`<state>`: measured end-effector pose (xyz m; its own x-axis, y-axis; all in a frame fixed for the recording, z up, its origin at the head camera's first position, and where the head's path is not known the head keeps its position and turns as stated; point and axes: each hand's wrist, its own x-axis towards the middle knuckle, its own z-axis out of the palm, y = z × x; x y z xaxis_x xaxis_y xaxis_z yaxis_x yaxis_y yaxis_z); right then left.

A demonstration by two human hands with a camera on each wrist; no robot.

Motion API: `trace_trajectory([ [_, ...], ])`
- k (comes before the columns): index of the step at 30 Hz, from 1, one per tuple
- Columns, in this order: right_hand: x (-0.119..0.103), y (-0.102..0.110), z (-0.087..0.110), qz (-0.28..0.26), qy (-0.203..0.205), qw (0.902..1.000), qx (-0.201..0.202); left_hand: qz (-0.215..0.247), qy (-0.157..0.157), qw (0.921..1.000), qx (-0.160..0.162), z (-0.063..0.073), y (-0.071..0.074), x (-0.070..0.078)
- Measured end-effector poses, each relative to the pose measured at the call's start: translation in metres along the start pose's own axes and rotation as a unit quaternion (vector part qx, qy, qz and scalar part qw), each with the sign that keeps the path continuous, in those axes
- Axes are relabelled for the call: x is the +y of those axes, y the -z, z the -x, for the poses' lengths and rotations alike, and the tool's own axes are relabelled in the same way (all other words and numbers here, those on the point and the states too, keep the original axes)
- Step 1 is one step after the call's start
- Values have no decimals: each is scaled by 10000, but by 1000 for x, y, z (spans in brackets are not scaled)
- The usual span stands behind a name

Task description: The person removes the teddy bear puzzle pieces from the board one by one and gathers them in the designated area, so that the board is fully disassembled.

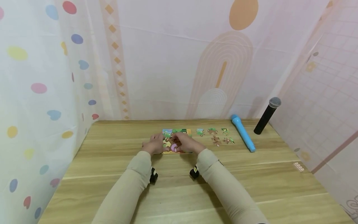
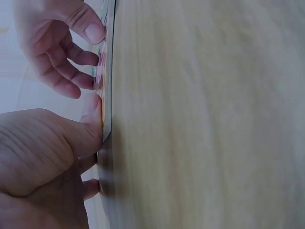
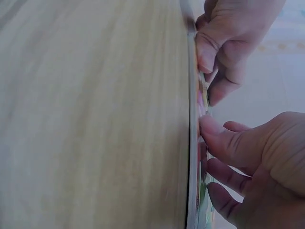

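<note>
A jigsaw puzzle in a flat tray (image 1: 176, 152) lies on the table, showing a colourful cartoon picture with brown and purple parts. At its left end is my left hand (image 1: 155, 145), its thumb (image 2: 93, 121) resting on the picture and other fingers down by the tray's end. My right hand (image 1: 185, 142) bends over the puzzle, thumb and fingertips (image 3: 214, 188) touching its surface with gaps between them. No piece shows between those fingers. Part of the picture is hidden under both hands. Several loose puzzle pieces (image 1: 216, 140) lie right of the tray.
A blue toy microphone (image 1: 243, 133) lies right of the pieces. Beyond it a black microphone (image 1: 267, 115) stands tilted near the back right corner. A small pale pink item (image 1: 298, 167) is by the right edge. Patterned curtains (image 1: 156, 62) enclose the table (image 1: 173, 199).
</note>
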<state>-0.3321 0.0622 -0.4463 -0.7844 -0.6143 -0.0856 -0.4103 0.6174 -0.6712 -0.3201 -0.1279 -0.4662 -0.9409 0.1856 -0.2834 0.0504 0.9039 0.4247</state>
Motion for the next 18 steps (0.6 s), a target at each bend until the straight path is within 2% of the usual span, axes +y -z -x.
trace_trajectory([
  [6,-1,1,-1,-102,3,9998,-162,-76,105,9999,21,-4,-3,0],
  [10,-2,1,-4,501,7,9987,-111,-11,151,9999,15,-4,-4,1],
  [13,-2,-1,-8,936,-139,9955,35,-21,181,9998,9,-3,-3,2],
  [18,-3,-6,-14,1330,-324,9903,257,-73,197,9998,-30,-1,-2,5],
])
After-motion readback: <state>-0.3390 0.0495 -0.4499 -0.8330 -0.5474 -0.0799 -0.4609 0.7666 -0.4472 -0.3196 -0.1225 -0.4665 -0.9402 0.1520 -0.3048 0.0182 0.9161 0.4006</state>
